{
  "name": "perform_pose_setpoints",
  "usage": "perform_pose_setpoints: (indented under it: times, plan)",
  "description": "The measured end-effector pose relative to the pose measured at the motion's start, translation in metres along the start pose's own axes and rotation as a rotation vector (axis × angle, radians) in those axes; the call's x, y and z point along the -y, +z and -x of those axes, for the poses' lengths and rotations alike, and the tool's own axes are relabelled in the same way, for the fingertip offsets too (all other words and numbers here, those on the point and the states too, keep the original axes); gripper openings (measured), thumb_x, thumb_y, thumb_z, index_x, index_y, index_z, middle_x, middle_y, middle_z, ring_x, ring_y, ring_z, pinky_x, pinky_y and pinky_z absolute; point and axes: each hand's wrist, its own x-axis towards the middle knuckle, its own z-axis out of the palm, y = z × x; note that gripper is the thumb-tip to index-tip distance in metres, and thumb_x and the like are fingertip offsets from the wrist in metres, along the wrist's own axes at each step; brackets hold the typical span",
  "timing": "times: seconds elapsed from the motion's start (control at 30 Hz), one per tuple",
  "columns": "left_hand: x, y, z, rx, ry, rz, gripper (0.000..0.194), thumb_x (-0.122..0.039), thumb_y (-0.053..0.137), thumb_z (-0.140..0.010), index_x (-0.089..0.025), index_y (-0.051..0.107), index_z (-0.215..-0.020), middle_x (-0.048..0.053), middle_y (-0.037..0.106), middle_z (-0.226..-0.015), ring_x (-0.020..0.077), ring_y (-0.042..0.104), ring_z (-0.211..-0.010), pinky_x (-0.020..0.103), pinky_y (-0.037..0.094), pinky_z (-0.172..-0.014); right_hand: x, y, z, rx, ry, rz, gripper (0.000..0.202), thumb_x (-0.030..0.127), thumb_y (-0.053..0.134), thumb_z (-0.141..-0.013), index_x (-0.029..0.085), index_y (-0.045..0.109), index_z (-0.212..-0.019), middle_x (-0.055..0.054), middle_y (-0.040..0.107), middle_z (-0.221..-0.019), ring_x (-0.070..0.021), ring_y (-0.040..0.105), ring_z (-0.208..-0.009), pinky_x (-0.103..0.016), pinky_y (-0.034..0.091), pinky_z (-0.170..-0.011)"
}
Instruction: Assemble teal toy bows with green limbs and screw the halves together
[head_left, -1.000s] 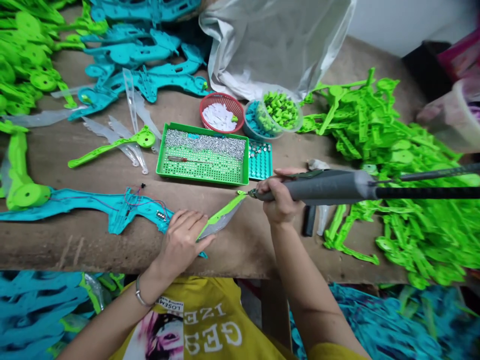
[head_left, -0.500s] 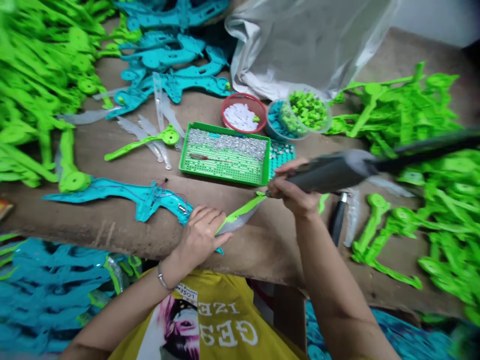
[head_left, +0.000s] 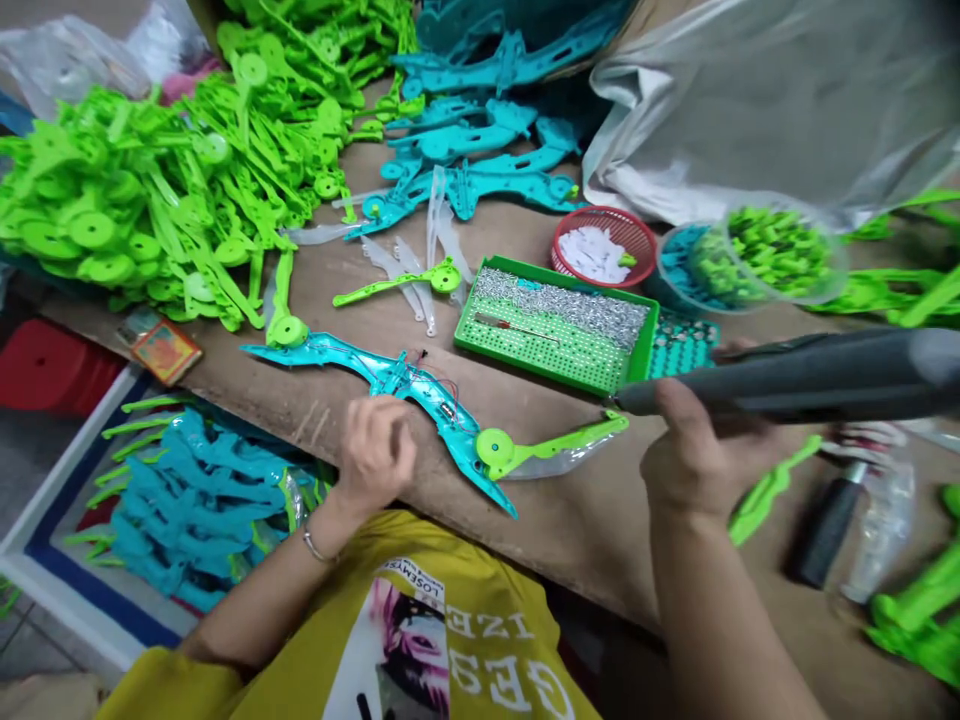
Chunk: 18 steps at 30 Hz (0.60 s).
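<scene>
A blue plastic toy bow [head_left: 352,362] lies across the table with wires showing along its middle. At its right end a green arm [head_left: 547,448] backed by a clear plastic blade [head_left: 574,457] is attached; another green arm [head_left: 286,328] is at the left end. My right hand [head_left: 697,440] is wrapped around a grey power screwdriver [head_left: 810,375], its tip close to the green arm's outer end; I cannot tell whether they touch. My left hand [head_left: 379,450] hovers by the bow's front middle, fingers curled and smeared by motion.
A green tray [head_left: 551,375] holds screws and a small screwdriver [head_left: 514,328]. Behind it are a red basket [head_left: 604,215] of white pieces and tubs [head_left: 832,265] of small parts. Green arms [head_left: 150,200] are heaped left; a black-handled tool [head_left: 829,525] lies right.
My left hand has come off the bow's right end and moved left, uncovering the green arm's round base. The screwdriver stays near the arm's tip. The view has shifted left.
</scene>
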Motion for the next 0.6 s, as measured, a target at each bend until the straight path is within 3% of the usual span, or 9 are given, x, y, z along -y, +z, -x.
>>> perform_pose_setpoints:
  times: [0.07,0.13,0.17,0.23,0.3,0.4,0.6]
  plan:
    - [0.022,-0.009,0.0,0.075,-0.078,-0.123,0.023,-0.018,0.062,-0.084,-0.017,0.059,-0.107,0.014,0.064,-0.11,0.0296,0.06,-0.103,0.048,0.05,-0.089,0.012,0.002,0.019,-0.193,-0.317,0.069,0.049,0.028,0.072,-0.081,0.035,0.054,-0.126,-0.005,0.057,-0.12,-0.0308,0.055,-0.115,-0.052,0.044,-0.098]
    - [0.037,-0.011,0.0,0.157,-0.084,-0.124,0.022,-0.022,0.063,-0.085,-0.017,0.061,-0.107,0.014,0.061,-0.114,0.0297,0.06,-0.106,0.048,0.051,-0.091,0.024,0.007,0.042,-0.135,-0.491,0.152,0.053,0.028,0.072,-0.08,0.033,0.052,-0.128,-0.007,0.057,-0.116,-0.0308,0.056,-0.109,-0.052,0.046,-0.092]
    - [0.041,-0.011,0.0,0.178,-0.076,-0.092,0.022,-0.023,0.063,-0.086,-0.017,0.061,-0.107,0.014,0.059,-0.115,0.0286,0.06,-0.107,0.046,0.052,-0.091,0.029,0.01,0.054,0.056,-0.46,0.201,0.057,0.03,0.073,-0.079,0.031,0.05,-0.131,-0.008,0.058,-0.115,-0.0306,0.057,-0.106,-0.051,0.047,-0.091]
    - [0.043,-0.009,0.002,0.18,-0.058,-0.021,0.02,-0.022,0.062,-0.088,-0.016,0.062,-0.107,0.015,0.056,-0.116,0.026,0.061,-0.109,0.041,0.053,-0.091,0.036,0.014,0.076,0.573,-0.299,0.317,0.065,0.038,0.073,-0.08,0.025,0.043,-0.137,-0.012,0.058,-0.121,-0.032,0.058,-0.11,-0.051,0.048,-0.092]
    - [0.04,-0.007,0.004,0.158,-0.041,0.024,0.018,-0.019,0.061,-0.088,-0.015,0.062,-0.106,0.014,0.055,-0.116,0.0238,0.062,-0.107,0.037,0.055,-0.091,0.035,0.014,0.092,0.856,-0.211,0.422,0.066,0.046,0.069,-0.082,0.021,0.042,-0.137,-0.015,0.059,-0.125,-0.0334,0.057,-0.114,-0.052,0.046,-0.094]
    - [0.026,-0.002,0.01,0.163,-0.001,0.072,0.016,-0.017,0.061,-0.089,-0.016,0.062,-0.105,0.013,0.055,-0.115,0.0196,0.065,-0.097,0.034,0.057,-0.087,0.025,0.0,0.098,0.9,-0.193,0.525,0.058,0.045,0.065,-0.085,0.018,0.045,-0.133,-0.015,0.063,-0.12,-0.0329,0.058,-0.11,-0.052,0.044,-0.095]
    - [-0.014,0.01,0.027,0.252,0.091,0.213,0.018,-0.017,0.058,-0.092,-0.015,0.061,-0.11,0.014,0.055,-0.116,0.0149,0.065,-0.084,0.03,0.059,-0.08,0.007,-0.056,0.085,0.933,-0.168,0.613,0.057,0.038,0.061,-0.086,0.017,0.042,-0.136,-0.016,0.062,-0.12,-0.0331,0.059,-0.107,-0.055,0.043,-0.097]
